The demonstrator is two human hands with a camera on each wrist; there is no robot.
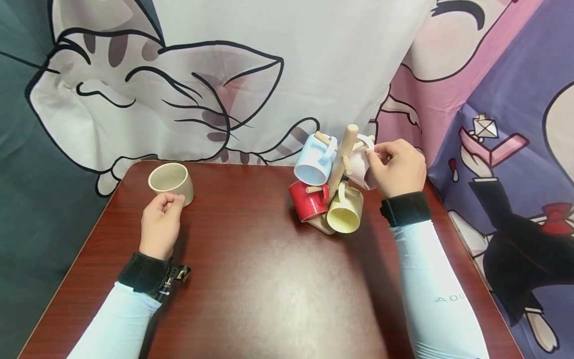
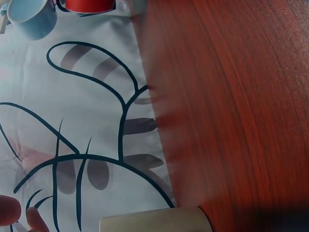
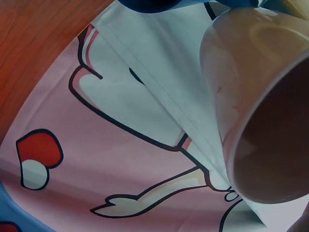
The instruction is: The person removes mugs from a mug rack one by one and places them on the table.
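Note:
On the right, a wooden mug tree (image 1: 345, 154) carries several mugs. My right hand (image 1: 401, 167) grips a pale pinkish-white mug (image 1: 357, 167) by its side. Its handle is beside an upper peg; I cannot tell whether it hangs there. Seen from the right wrist, this mug (image 3: 227, 96) tilts with its dark mouth facing the camera. A light blue mug (image 1: 311, 162), a red mug (image 1: 307, 203) and a yellow mug (image 1: 344, 217) surround the post. My left hand (image 1: 160, 224), fingers loosely curled, is in front of a cream cup (image 1: 184, 187); contact is unclear.
Both hands are over a reddish-brown wooden table (image 1: 251, 279). A white cloth with a cartoon cat (image 1: 179, 89) hangs along its back edge. Purple and pink printed cloth (image 1: 502, 149) hangs at the right, and dark green cloth (image 1: 36, 174) at the left.

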